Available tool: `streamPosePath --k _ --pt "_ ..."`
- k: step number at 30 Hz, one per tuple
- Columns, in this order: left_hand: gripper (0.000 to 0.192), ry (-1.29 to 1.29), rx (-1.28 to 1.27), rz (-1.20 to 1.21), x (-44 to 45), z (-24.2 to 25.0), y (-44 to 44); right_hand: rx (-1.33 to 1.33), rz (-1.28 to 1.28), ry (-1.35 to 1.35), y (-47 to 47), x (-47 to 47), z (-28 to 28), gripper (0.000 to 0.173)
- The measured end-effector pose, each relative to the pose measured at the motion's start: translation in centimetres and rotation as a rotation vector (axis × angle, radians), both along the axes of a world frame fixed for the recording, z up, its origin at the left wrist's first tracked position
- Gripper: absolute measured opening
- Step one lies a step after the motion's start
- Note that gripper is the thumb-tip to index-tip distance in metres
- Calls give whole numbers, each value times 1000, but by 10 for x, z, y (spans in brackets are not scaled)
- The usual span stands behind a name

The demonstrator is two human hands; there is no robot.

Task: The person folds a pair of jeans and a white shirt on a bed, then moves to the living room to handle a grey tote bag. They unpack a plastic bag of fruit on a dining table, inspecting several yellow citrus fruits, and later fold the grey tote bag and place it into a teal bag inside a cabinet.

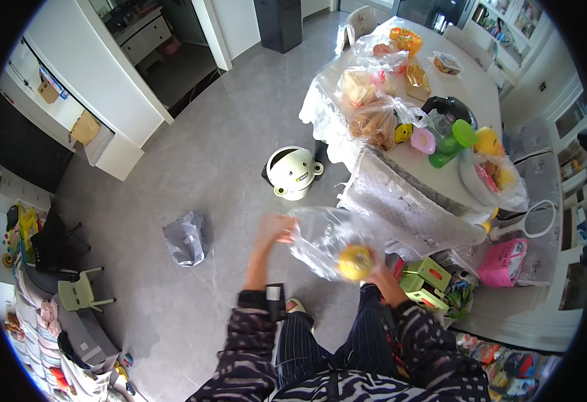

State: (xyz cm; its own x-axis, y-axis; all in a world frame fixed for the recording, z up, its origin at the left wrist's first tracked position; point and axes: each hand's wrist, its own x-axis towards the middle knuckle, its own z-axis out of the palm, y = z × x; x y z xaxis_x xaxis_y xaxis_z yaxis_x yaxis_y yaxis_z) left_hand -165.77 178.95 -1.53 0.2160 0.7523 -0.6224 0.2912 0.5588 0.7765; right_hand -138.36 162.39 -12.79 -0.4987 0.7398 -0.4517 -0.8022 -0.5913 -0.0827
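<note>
A clear plastic bag (318, 241) is stretched out in front of me above the floor, blurred by motion. My left hand (277, 228) grips its left edge. At the bag's right end a round yellow fruit (355, 262) shows; whether it lies inside the plastic or against it, I cannot tell. My right hand (376, 267) is closed around the fruit and the plastic there, its fingers mostly hidden. Beyond the bag stands a pale green character-shaped bin (293, 173) with a dark opening.
A dining table (466, 85) at the right bears bagged bread (371, 125), a green bottle (451, 145) and a bowl of bagged fruit (494, 176). A cloth-covered chair (399, 201) stands before it. On the floor are a grey bag (187, 240) and green crates (424, 284).
</note>
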Motion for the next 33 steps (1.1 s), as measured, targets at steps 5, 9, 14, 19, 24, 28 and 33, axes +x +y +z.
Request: streamPosePath --k 5,9,14,19,24,28,33 --pt "33 228 905 11 -52 105 -20 162 -36 -298 76 -73 98 41" --pt "74 -238 462 -370 -16 133 -34 312 -64 -252 102 -101 159 34" --pt "85 -510 443 -186 21 170 -32 262 -305 -448 123 -96 211 26" --pt "62 -475 623 -104 63 208 -29 150 -682 -360 113 -60 265 33" --pt "50 -740 169 87 104 237 -35 122 -885 -554 90 -38 293 43" --pt "59 -783 203 -168 129 251 -42 508 -840 -1157 70 -22 292 40" --pt "48 -1049 -59 -367 137 255 -29 443 -793 -1264 69 29 313 31"
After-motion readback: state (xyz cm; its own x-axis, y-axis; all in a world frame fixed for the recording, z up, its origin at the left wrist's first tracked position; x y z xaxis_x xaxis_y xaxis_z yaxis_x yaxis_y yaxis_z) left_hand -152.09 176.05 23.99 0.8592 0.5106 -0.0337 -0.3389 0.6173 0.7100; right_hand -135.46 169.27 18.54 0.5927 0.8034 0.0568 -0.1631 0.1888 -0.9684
